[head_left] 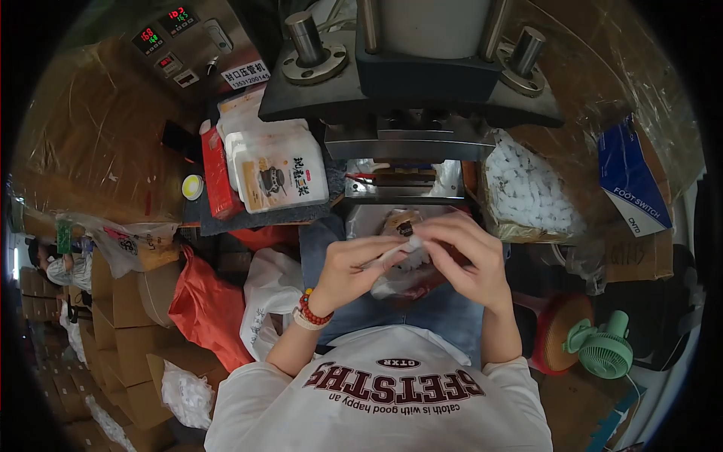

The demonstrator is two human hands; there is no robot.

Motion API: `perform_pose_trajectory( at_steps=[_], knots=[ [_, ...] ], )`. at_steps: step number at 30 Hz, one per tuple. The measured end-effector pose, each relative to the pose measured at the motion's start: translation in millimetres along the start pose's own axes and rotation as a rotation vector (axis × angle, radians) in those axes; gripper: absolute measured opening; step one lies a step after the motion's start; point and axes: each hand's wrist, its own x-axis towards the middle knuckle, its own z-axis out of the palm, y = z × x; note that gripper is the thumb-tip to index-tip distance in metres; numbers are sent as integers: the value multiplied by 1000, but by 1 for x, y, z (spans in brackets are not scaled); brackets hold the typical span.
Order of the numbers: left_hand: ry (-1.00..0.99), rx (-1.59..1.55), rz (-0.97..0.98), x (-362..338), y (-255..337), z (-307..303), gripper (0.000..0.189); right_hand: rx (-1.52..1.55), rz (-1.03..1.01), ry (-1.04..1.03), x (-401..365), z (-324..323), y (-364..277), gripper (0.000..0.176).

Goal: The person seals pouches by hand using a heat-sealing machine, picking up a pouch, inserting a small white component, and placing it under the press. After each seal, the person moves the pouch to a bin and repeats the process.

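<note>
- Fingers of the left hand [354, 264] are pressing together, thumb against forefinger, clamping a small white plastic piece [414, 242], seemingly a pouch spout; a pale strip, perhaps film, is showing between them.
- Right hand [471, 260]: thumb and forefinger are meeting that piece from its 3 o'clock side; whether they are gripping or merely touching, I cannot tell from here.
- That piece is sitting above the lap, out at 12 o'clock from the shirt [392, 399], near a clear plastic bag [364, 220].
- By my judgement it is weighing next to nothing, being stiff, smooth and easily slipping; fingertips are best taking it by its sides. Any film is likely bending softly, so holding close to the piece is wise.
- Edges: a press [407, 148] is looming at 12 o'clock, its metal plates possibly running hot, given glowing digits on the control panel [181, 45] toward 10 o'clock. Printed white pouches [282, 169] are stacking up at 10 o'clock; a heap of white spouts [531, 188] is filling 2 o'clock.
- Open room is lying mostly toward 6 o'clock, over the jeans [343, 313]; a green fan [606, 350] is standing well apart at 4 o'clock.
</note>
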Motion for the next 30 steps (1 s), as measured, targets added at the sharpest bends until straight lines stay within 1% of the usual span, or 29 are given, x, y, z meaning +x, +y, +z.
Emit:
perform_pose_trajectory(
  at_steps=[2,3,4,5,6,7,9,10,11,13,14,16,17,18,19,20,21,22,23,24,25,26,27,28,29,30],
  knots=[
    [-162,-130,-463,-1,-15,9,21,-49,434,13,-4,7,6,32],
    [-160,-131,-462,-3,-26,18,21,-157,325,106,-6,13,19,33],
    [-59,-373,-659,-2,-36,28,24,-158,322,106,-8,9,21,33],
    [47,-617,-849,0,-45,35,30,-261,358,180,-12,1,25,33],
    [124,-778,-841,9,-43,37,28,-363,396,253,-15,-7,27,34],
    [128,-779,-843,17,-44,35,28,-349,500,310,-13,-19,23,34],
    [135,-868,-892,37,-51,29,29,-645,503,337,-17,-41,32,30],
    [144,-912,-895,44,-57,28,28,-837,503,294,-16,-49,39,24],
    [150,-911,-894,49,-61,27,28,-833,500,291,-21,-56,55,24],
    [124,-959,-872,54,-64,25,28,-1062,746,-21,-36,-57,89,24],
    [125,-956,-870,55,-65,26,28,-1060,743,-19,-39,-56,95,24],
    [102,-909,-902,53,-68,28,28,-875,909,-33,-37,-53,101,24],
    [95,-858,-907,51,-72,28,31,-867,910,-37,-40,-53,101,24],
    [98,-854,-909,49,-71,24,31,-832,768,32,-44,-55,99,24],
    [103,-558,-823,47,-70,16,33,-797,624,101,-47,-59,98,24],
    [109,-266,-725,45,-68,7,35,-797,619,101,-49,-62,94,24],
    [112,-264,-725,44,-59,-4,35,-822,622,68,-52,-66,89,26],
    [268,608,-489,42,-45,-17,37,-845,631,34,-55,-67,85,27],
    [393,1456,-159,37,-37,-29,39,-843,637,35,-54,-66,85,27],
    [386,1456,-156,22,-46,-38,39,-841,663,79,-51,-63,86,27],
    [263,1416,-181,1,-63,-46,39,-839,686,122,-49,-60,85,27],
    [145,1374,-206,-16,-74,-54,40,-838,685,123,-47,-59,84,27],
    [149,1378,-200,-29,-76,-63,40,-794,646,203,-43,-59,83,26],
    [107,1175,-185,-40,-75,-72,40,-748,609,282,-38,-57,79,25],
    [63,968,-180,-51,-74,-75,41,-745,612,278,-33,-55,69,25],
    [62,968,-188,-53,-68,-74,41,-521,565,330,-20,-50,49,26]
  ],
)
